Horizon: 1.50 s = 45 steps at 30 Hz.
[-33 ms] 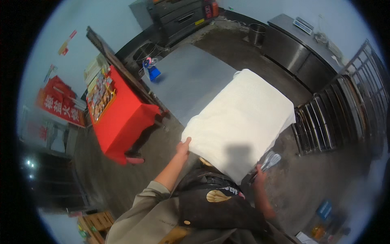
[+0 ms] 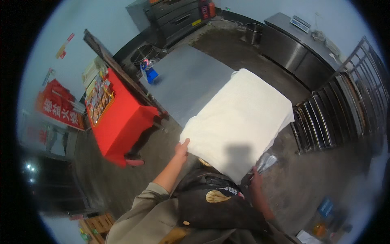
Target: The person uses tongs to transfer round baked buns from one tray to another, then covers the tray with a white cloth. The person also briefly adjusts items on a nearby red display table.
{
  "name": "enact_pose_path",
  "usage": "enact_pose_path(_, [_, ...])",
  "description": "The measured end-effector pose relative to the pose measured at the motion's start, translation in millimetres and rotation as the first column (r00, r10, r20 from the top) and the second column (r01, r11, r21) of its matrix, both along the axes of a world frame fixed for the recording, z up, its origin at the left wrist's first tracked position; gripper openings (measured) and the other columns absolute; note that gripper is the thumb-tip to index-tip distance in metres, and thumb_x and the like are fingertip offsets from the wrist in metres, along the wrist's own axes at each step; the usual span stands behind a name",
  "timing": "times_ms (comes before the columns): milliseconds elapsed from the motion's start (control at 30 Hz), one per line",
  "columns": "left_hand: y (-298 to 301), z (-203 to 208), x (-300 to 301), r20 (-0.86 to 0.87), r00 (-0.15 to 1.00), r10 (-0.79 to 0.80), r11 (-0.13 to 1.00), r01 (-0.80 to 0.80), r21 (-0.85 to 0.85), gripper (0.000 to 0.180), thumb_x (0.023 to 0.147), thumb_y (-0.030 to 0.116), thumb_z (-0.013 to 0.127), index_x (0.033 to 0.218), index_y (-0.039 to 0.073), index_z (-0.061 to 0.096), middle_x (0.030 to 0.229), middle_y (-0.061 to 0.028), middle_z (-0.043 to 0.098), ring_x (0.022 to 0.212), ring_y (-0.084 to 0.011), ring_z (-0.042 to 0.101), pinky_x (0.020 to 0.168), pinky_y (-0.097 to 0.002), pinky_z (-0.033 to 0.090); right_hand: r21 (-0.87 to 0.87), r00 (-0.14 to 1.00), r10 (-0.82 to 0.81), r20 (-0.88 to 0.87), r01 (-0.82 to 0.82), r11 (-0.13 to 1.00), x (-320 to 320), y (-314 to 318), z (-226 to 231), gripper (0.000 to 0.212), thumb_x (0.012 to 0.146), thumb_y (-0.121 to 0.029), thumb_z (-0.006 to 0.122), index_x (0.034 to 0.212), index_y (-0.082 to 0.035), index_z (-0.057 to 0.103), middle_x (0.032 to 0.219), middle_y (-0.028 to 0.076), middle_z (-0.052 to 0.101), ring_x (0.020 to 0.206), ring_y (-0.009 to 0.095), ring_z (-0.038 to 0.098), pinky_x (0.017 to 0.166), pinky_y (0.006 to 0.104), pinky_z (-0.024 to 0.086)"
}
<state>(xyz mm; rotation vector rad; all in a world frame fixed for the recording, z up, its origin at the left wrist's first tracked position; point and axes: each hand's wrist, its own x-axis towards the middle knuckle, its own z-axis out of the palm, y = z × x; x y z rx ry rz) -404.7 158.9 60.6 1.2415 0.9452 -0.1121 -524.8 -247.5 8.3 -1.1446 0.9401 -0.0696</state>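
Observation:
A large white cloth [image 2: 237, 114] lies over the near part of a grey metal-topped table [image 2: 187, 77], its edges hanging down in front of me. My left hand [image 2: 181, 149] pinches the cloth at its near left corner, thumb on top. Beside the cloth's near right edge, my right hand [image 2: 256, 179] is closed around a wire whisk [image 2: 267, 162], whose head points up and away from me. The whisk is smeared by motion, and the fingers of that hand are partly hidden. A dark shadow falls on the cloth's near part.
A blue tape dispenser [image 2: 150, 75] stands at the table's far left. Left of it, a red-draped table [image 2: 122, 130] bears a tray of packaged goods [image 2: 98, 101]. On the right are a metal tray rack [image 2: 325, 118] and a steel counter [image 2: 284, 44] with a scale [image 2: 300, 23]. An oven [image 2: 174, 20] stands behind.
My right hand and the whisk have shifted slightly left, toward the cloth's edge, and the whisk is now more blurred. My left hand keeps its hold on the cloth.

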Motion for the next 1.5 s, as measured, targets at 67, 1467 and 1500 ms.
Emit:
enact_pose_path(67, [1.6,-0.9,-0.7,0.069,0.997,0.019,0.999,-0.017,-0.036,0.058,0.089,0.028,0.080,0.133,-0.001,0.057,0.123,-0.0127,0.067,0.109,-0.0243,0.064,0.084,-0.0417,0.052,0.127,0.994,0.055,-0.097,-0.043,0.991,-21.9,13.2,-3.9,0.022,0.094,-0.025,0.075,0.093,-0.006,0.065,0.072,0.001,0.057,0.057,0.014,0.055,0.051,0.0326,0.045])
enact_pose_path(1467, [-90.7,92.1,192.6,-0.060,0.353,-0.934,0.107,0.436,0.894,0.061,0.088,0.035,0.073,0.138,0.004,0.058,0.155,-0.0226,0.044,0.142,-0.0379,0.044,0.120,-0.0477,0.034,-0.324,0.988,0.050,0.148,0.001,0.946,136.1,4.0,147.5,0.039,0.094,-0.030,0.074,0.117,-0.004,0.057,0.077,0.004,0.062,0.055,0.011,0.054,0.053,0.0278,0.045])
enact_pose_path(1500, [-90.6,85.8,180.6,-0.075,0.320,-0.944,0.056,0.381,0.923,0.064,0.087,0.034,0.073,0.139,0.002,0.056,0.156,-0.0231,0.043,0.142,-0.0381,0.043,0.121,-0.0477,0.033,-0.232,0.956,0.275,0.104,-0.246,0.941,133.5,12.0,144.3,0.036,0.094,-0.029,0.074,0.114,-0.003,0.060,0.081,0.006,0.066,0.059,0.013,0.057,0.056,0.0290,0.047])
